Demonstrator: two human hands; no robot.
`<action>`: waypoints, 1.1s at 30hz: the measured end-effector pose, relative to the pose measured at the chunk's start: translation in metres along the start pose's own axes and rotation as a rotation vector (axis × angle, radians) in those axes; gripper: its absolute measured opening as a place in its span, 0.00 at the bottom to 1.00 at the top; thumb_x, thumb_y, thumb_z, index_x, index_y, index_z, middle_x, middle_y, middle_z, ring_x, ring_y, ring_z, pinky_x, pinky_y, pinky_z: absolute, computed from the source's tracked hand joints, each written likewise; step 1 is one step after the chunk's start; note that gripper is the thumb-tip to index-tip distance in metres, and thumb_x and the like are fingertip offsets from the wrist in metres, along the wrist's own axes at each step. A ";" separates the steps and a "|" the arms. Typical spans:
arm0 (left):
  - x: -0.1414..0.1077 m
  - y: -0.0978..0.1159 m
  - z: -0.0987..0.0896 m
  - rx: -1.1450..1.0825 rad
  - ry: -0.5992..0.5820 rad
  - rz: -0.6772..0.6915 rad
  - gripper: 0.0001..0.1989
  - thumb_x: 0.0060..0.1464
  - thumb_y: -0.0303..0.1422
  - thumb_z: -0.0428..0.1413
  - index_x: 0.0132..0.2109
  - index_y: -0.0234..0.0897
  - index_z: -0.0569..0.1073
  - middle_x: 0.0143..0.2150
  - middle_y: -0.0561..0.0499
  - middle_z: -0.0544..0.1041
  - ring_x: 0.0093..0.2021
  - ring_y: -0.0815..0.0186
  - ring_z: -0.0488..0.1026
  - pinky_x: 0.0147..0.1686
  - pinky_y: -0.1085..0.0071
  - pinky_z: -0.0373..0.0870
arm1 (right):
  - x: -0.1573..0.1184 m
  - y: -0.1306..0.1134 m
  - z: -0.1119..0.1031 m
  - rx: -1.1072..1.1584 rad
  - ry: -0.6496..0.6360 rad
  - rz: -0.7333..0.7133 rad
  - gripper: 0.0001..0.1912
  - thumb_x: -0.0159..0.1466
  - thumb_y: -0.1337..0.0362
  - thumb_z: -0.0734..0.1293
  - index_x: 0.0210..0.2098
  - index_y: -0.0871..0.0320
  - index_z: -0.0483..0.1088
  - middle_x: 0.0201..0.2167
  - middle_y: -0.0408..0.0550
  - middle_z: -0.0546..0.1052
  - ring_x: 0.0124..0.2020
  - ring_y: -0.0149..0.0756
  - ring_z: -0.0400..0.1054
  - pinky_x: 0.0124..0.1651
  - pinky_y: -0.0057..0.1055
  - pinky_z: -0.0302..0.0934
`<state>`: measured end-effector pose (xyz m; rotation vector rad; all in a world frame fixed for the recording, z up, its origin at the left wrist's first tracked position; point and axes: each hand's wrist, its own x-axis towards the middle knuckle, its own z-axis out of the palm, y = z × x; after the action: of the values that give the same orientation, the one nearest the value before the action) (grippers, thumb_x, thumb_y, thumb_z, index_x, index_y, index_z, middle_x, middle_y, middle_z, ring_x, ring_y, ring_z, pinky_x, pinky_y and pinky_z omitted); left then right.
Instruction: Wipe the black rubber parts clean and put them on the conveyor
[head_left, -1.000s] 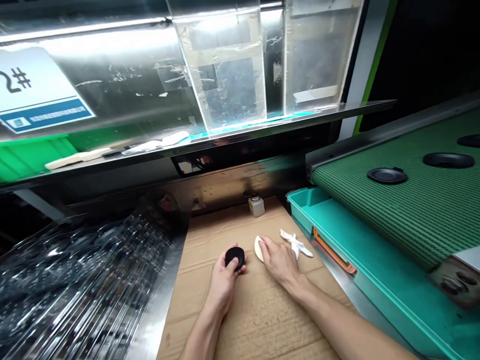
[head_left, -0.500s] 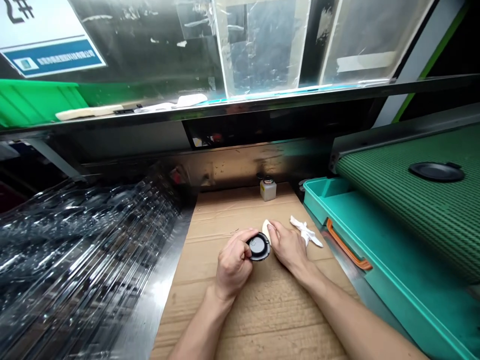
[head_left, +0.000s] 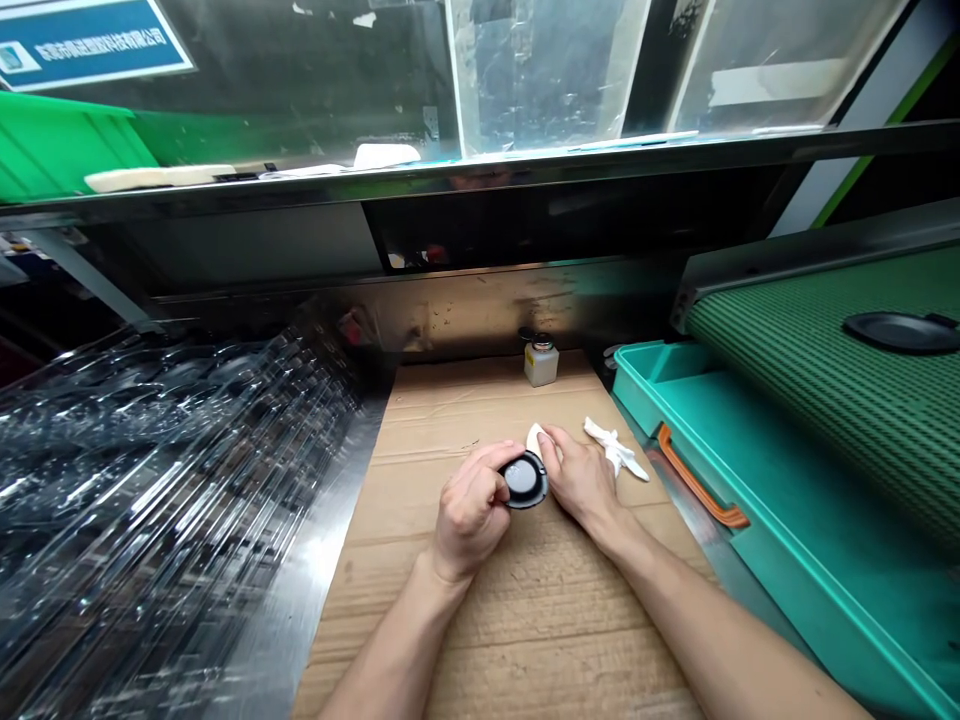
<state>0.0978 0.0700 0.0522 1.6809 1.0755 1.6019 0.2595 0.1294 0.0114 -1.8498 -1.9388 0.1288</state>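
Observation:
Between the fingers and thumb of my left hand (head_left: 474, 510) is a round black plastic part (head_left: 525, 480) with a pale disc in its middle, its face tilted up toward me. My right hand (head_left: 581, 475) pinches a flat, cream-white, pointed piece (head_left: 534, 438) just behind the black part's upper right edge; I cannot tell what it is made of or whether the two touch. Both hands are over a cardboard sheet (head_left: 420, 430). Just right of my right hand lies a crumpled white cloth strip (head_left: 616, 448).
A small square bottle (head_left: 541, 360) stands at the cardboard's far end. Stacked clear plastic trays (head_left: 172, 480) fill the left. On the right are a teal bin (head_left: 795, 520) with an orange handle (head_left: 697, 485) and a green conveyor belt (head_left: 810, 330) carrying a black round part (head_left: 900, 332). A metal shelf (head_left: 525, 165) crosses above.
The view has shifted, so the shelf and sign sit higher. My hands keep the same grips, with the black part and the white piece still close together.

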 end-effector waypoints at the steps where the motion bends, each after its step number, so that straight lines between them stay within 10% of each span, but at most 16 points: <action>1: 0.000 0.000 0.000 0.021 0.004 0.021 0.12 0.47 0.21 0.55 0.23 0.42 0.70 0.44 0.44 0.80 0.51 0.55 0.74 0.58 0.51 0.64 | 0.000 0.000 0.000 -0.001 0.001 -0.001 0.19 0.70 0.52 0.54 0.53 0.46 0.70 0.33 0.44 0.80 0.34 0.37 0.74 0.33 0.29 0.54; 7: 0.000 -0.005 0.001 0.106 -0.024 0.082 0.12 0.47 0.18 0.52 0.25 0.41 0.70 0.46 0.45 0.80 0.51 0.57 0.74 0.56 0.56 0.66 | 0.000 0.000 0.000 0.003 0.017 -0.001 0.19 0.70 0.51 0.54 0.53 0.45 0.70 0.32 0.44 0.80 0.34 0.38 0.74 0.34 0.29 0.54; 13: 0.007 -0.019 -0.001 0.045 0.028 -0.350 0.13 0.52 0.33 0.60 0.45 0.38 0.73 0.39 0.46 0.80 0.36 0.62 0.77 0.37 0.70 0.71 | -0.001 0.001 -0.002 0.030 0.025 -0.010 0.19 0.70 0.52 0.54 0.52 0.46 0.71 0.33 0.43 0.80 0.36 0.37 0.74 0.39 0.30 0.56; 21: 0.013 -0.028 -0.006 -0.243 0.071 -0.721 0.21 0.45 0.40 0.64 0.43 0.29 0.73 0.20 0.53 0.73 0.17 0.75 0.62 0.17 0.80 0.52 | 0.000 0.002 0.002 0.029 0.043 -0.006 0.18 0.70 0.52 0.55 0.51 0.45 0.71 0.32 0.43 0.80 0.35 0.38 0.74 0.38 0.30 0.56; 29: 0.012 -0.034 -0.004 -0.232 0.071 -0.741 0.23 0.46 0.39 0.64 0.45 0.27 0.72 0.21 0.52 0.74 0.17 0.74 0.63 0.18 0.80 0.55 | 0.000 0.002 0.002 0.027 0.049 -0.010 0.18 0.70 0.52 0.55 0.50 0.45 0.72 0.31 0.43 0.80 0.34 0.38 0.74 0.38 0.30 0.54; 33: 0.009 -0.031 -0.002 -0.080 0.184 -0.477 0.15 0.48 0.35 0.63 0.42 0.32 0.74 0.32 0.47 0.79 0.28 0.68 0.74 0.29 0.74 0.70 | -0.001 0.002 0.001 0.025 0.051 -0.012 0.18 0.70 0.52 0.55 0.50 0.46 0.72 0.31 0.44 0.80 0.34 0.38 0.74 0.38 0.31 0.54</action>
<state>0.0906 0.0933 0.0308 1.1284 1.3614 1.4750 0.2606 0.1292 0.0096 -1.8079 -1.9054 0.1009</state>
